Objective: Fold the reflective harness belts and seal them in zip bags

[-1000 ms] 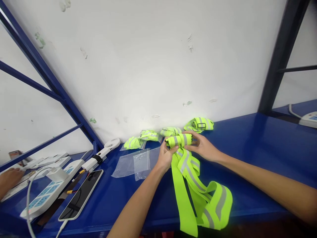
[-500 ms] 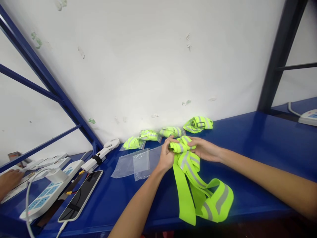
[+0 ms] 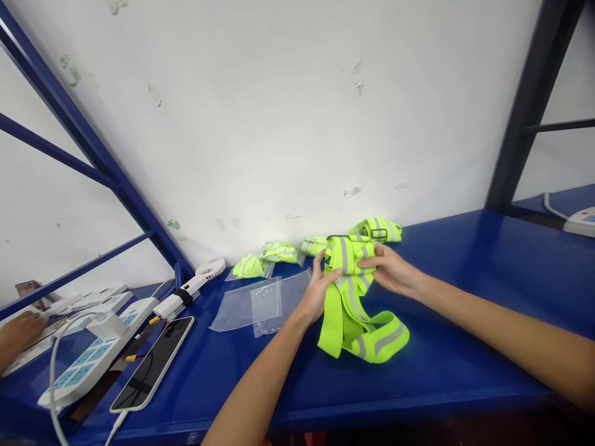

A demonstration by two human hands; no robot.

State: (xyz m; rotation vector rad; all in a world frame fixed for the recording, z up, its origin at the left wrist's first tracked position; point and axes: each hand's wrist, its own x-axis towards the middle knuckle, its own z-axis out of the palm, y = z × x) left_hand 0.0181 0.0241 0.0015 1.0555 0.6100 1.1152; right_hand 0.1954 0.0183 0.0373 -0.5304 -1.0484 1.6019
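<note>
A bundle of neon-yellow reflective strap (image 3: 357, 303) with grey stripes is held up between my two hands. My left hand (image 3: 318, 286) grips its left side, thumb across the front. On the right side my right hand (image 3: 389, 267) pinches the folds between thumb and fingers. Loose loops hang from the bundle down to the blue table (image 3: 455, 310). Close behind it lies another rolled reflective strap (image 3: 388, 230) with a black buckle. Left of that, by the wall, sit several bagged straps (image 3: 279, 252). Clear plastic bags (image 3: 267, 306) lie flat beside my left hand.
On the left are a phone (image 3: 153, 365) with a cable, a white handheld fan (image 3: 210, 269) and a power strip (image 3: 93, 359). Another person's hand (image 3: 23, 334) is at the far left edge. Blue frame bars (image 3: 97, 161) rise beside the wall.
The strap bundle has been lifted and turned, so its wrapped face shows more. Its hanging loops have drawn up and away from the table's front edge. Both hands still grip it.
</note>
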